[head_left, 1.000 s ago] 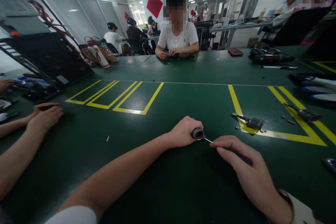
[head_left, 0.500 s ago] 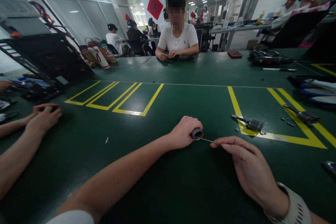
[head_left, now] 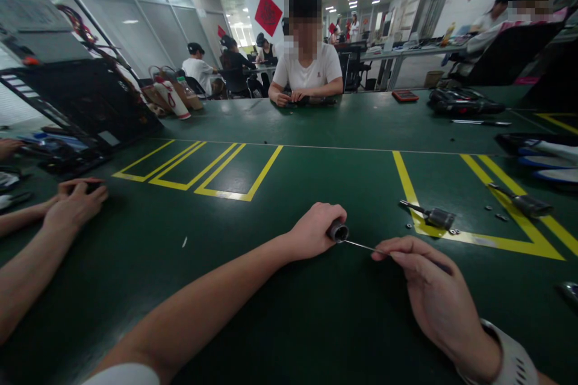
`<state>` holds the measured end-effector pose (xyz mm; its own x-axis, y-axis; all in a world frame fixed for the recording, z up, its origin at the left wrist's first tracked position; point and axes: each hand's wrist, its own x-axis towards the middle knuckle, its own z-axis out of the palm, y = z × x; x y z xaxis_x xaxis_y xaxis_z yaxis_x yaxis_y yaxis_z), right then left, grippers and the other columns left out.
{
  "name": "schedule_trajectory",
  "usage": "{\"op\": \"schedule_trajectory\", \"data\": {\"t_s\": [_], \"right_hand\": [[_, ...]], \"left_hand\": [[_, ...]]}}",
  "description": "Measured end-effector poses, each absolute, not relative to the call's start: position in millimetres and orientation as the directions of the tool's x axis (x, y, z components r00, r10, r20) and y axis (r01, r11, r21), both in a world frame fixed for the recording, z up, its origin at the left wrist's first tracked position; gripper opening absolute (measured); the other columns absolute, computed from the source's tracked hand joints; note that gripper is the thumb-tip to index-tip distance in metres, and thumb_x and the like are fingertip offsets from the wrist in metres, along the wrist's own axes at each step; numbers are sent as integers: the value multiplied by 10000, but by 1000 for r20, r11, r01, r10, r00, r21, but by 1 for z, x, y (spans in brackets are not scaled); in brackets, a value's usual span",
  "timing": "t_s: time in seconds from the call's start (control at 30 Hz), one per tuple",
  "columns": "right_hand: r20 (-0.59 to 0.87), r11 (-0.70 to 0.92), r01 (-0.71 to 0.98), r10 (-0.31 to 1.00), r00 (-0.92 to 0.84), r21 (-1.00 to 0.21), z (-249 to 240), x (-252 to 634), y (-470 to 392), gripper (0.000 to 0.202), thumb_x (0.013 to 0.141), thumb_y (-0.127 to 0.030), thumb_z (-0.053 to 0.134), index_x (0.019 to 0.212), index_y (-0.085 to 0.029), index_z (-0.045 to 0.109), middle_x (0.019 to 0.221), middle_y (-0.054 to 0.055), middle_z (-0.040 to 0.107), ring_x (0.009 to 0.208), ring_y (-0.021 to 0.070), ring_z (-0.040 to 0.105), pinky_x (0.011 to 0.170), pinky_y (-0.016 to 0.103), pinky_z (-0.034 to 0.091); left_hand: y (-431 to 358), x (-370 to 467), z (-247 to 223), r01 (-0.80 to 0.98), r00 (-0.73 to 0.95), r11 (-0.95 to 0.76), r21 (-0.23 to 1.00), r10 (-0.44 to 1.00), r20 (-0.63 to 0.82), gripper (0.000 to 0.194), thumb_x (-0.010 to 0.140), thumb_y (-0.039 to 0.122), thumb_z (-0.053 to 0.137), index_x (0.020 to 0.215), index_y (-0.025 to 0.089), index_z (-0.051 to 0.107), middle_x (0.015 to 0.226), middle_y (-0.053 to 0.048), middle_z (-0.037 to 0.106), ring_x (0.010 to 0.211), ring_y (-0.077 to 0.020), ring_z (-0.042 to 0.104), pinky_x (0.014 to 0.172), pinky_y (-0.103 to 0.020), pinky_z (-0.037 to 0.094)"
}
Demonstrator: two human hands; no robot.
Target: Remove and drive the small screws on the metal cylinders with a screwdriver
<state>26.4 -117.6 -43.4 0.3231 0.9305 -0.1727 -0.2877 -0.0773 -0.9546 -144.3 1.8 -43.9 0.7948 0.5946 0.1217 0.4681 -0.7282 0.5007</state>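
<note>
My left hand is closed around a dark metal socket, its round hollow mouth facing me and to the right. My right hand, with a pale watch band at the wrist, pinches a thin screwdriver. Its slim metal shaft points left, and the tip is at the lower edge of the socket's mouth; whether it touches is too small to tell. A bit of a dark handle shows in my right palm. Right of my hands lies a dark cylinder with a shank, with a few small metal nuts close by.
A second shanked cylinder lies farther right on the green table, marked with yellow tape. A co-worker's hands hold something dark at the left. Another person sits opposite. A black tool lies at the back right.
My right hand has moved slightly right and down, drawing the screwdriver's tip from inside the socket's mouth to its lower edge. My left hand stays nearly still.
</note>
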Motion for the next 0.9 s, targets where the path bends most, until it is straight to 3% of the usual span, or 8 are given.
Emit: {"op": "schedule_trajectory", "data": {"t_s": [0.2,0.47,0.67,0.77,0.9], "right_hand": [[-140,-40,-294,935,325,-955,-47,28,-119,61,640,-220,647,639,-215,707,722,41,679,751,228,594,711,375,449],[-124,-22,-291,934,336,-956,-45,27,-118,55,632,-225,644,624,-213,697,689,43,655,734,228,584,674,365,454],[-171,-101,-222,930,324,-970,-45,26,-118,62,634,-249,648,628,-211,696,715,49,660,767,242,581,682,373,447],[-167,-94,-232,932,322,-968,-45,26,-118,60,634,-252,650,634,-211,694,723,49,661,750,236,582,670,367,448],[-122,-41,-252,942,314,-967,-46,25,-119,54,648,-255,652,643,-214,687,714,40,652,697,213,575,646,351,459]], "left_hand": [[2,-144,-43,417,840,-823,385,511,184,99,795,161,573,887,174,538,891,-26,586,865,-166,517,810,-301,376],[-1,-145,-41,475,822,-850,228,521,229,198,814,98,507,973,187,583,935,-45,598,978,-200,491,850,-342,354],[-3,-145,-40,556,772,-813,171,582,257,216,814,194,575,1029,208,580,1047,-70,550,1002,-234,465,820,-375,385],[-4,-146,-45,592,743,-781,198,625,241,311,819,209,575,1127,218,536,1081,-70,534,948,-218,502,769,-354,434],[-1,-148,-54,569,681,-716,405,686,255,392,835,163,549,1211,236,467,1089,-29,552,912,-163,565,766,-308,481]]}}
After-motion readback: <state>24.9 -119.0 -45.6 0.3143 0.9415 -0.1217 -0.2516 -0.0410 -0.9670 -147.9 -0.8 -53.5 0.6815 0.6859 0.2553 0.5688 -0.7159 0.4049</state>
